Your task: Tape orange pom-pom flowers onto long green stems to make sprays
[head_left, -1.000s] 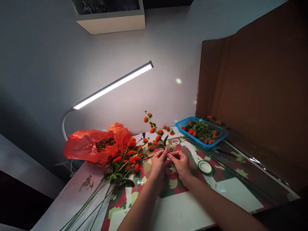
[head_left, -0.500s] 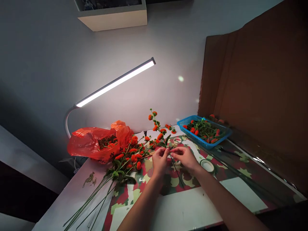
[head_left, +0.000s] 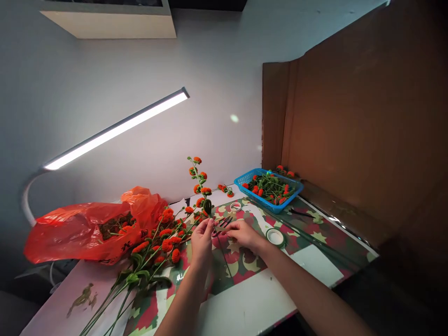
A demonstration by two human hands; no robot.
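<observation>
My left hand pinches an artificial flower stem that rises upright, with orange pompom blooms and a green leaf. My right hand is closed beside it, fingers pinching at the same stem just below the leaf. The thin stem runs down toward me over the patterned mat. Both hands hover above the mat near the table's middle. A roll of green floral tape lies just right of my right wrist.
A pile of finished orange-flower stems lies left of my hands, beside a red plastic bag. A blue basket of flower heads sits at the back right. A second tape roll, a lit desk lamp and a cardboard screen stand around.
The view has swung rightward, so everything sits further left in frame. My hands stay together on the stem, which now stands more upright.
</observation>
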